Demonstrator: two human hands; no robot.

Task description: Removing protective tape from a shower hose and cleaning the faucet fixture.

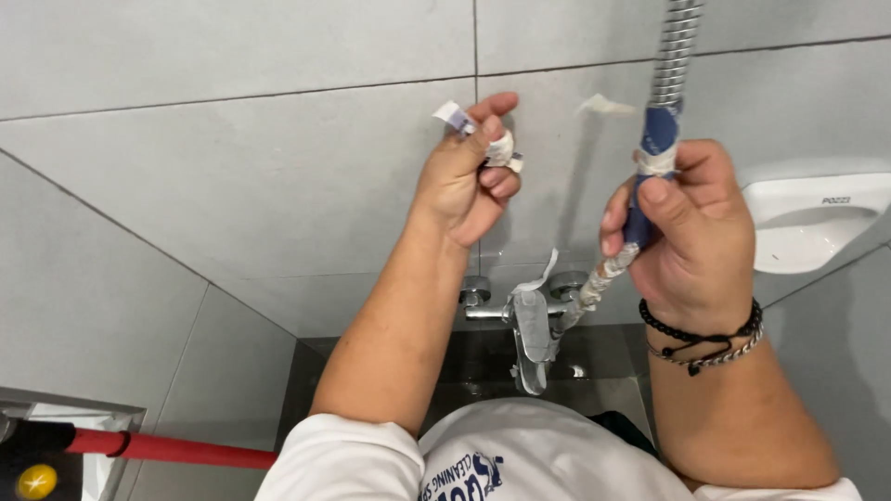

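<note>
My right hand (691, 227) grips a metal shower hose (670, 56) where blue and white tape is wrapped around it; the hose's lower taped end (605, 276) runs down to a chrome wall mixer tap (531, 325). My left hand (466, 176) is raised against the grey wall tiles and pinches a crumpled scrap of white tape (497, 144) between thumb and fingers. A loose strip of white tape (538, 276) hangs off the tap. On my right wrist are a black cord bracelet and a chain bracelet (705, 339).
A white ceramic soap holder (817, 223) sticks out of the wall at the right. A red handle (167, 450) with a black end crosses the bottom left, over a white frame edge. A tape scrap (603, 105) clings to the tile.
</note>
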